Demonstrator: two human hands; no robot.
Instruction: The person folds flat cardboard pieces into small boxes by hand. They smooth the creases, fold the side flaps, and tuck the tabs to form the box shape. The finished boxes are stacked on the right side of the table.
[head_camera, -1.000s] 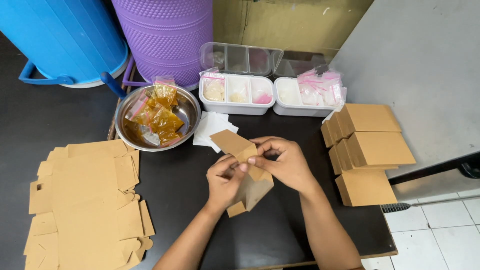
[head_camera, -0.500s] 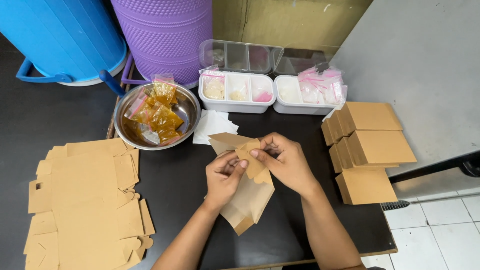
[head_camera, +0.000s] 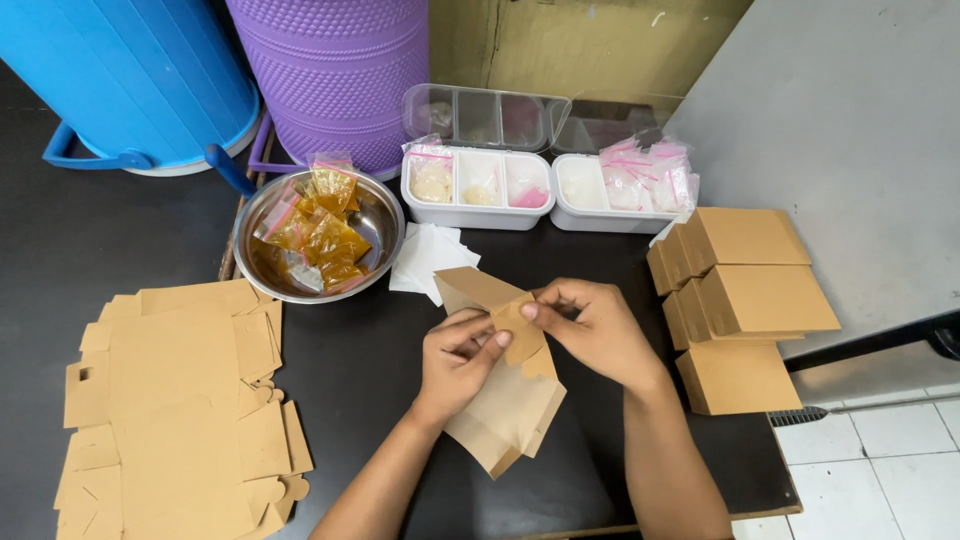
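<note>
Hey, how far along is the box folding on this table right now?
Done: a group of folded brown boxes sits stacked at the right. In hand: the left hand and right hand hold one half-folded box over the black table, fingers pinching a flap. Left: a pile of flat cardboard blanks on the left is unfolded, and the sauce packets are in the metal bowl.

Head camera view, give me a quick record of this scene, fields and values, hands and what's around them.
left hand: left hand grips the brown cardboard box blank from its left side
right hand: right hand pinches a flap at the blank's top
left of hands: stack of flat blanks on the black table
right of hands: folded boxes
behind: steel bowl with amber sachets; white compartment trays; blue and purple bins
</note>
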